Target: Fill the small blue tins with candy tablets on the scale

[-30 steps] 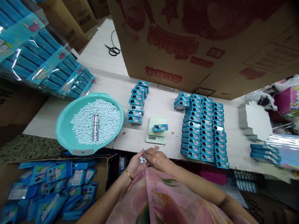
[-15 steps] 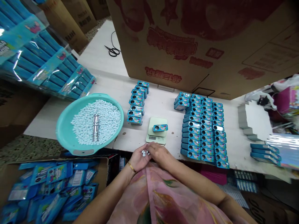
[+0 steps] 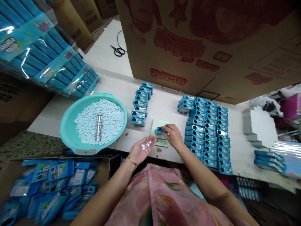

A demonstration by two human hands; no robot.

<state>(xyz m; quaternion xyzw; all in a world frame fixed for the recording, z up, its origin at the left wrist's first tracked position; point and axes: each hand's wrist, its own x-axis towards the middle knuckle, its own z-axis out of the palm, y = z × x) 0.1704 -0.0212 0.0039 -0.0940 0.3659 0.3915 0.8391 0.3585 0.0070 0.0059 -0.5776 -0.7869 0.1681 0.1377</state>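
Note:
My left hand (image 3: 144, 150) is palm up in front of the scale, its cupped palm holding several white candies (image 3: 145, 145). The fingers of my right hand (image 3: 173, 135) close on the right end of a small blue tin (image 3: 160, 130) that has a dark round opening in its top. That tin is over the pale green kitchen scale (image 3: 154, 126); whether it still rests on the plate I cannot tell. To the left, a turquoise basin (image 3: 68, 125) contains many pale candies (image 3: 108, 113) and a shiny metal scoop (image 3: 98, 127).
A short row of blue tins (image 3: 141, 103) stands behind the scale, with longer rows (image 3: 210, 135) to the right. A big cardboard box (image 3: 188, 53) blocks the back. Scissors (image 3: 118, 51) lie at the back left. An open carton (image 3: 103, 179) of blue packs sits below the table.
My hands have parted. My right hand has moved forward and taken hold of the tin at the scale, while my left has opened out with the candies in its palm.

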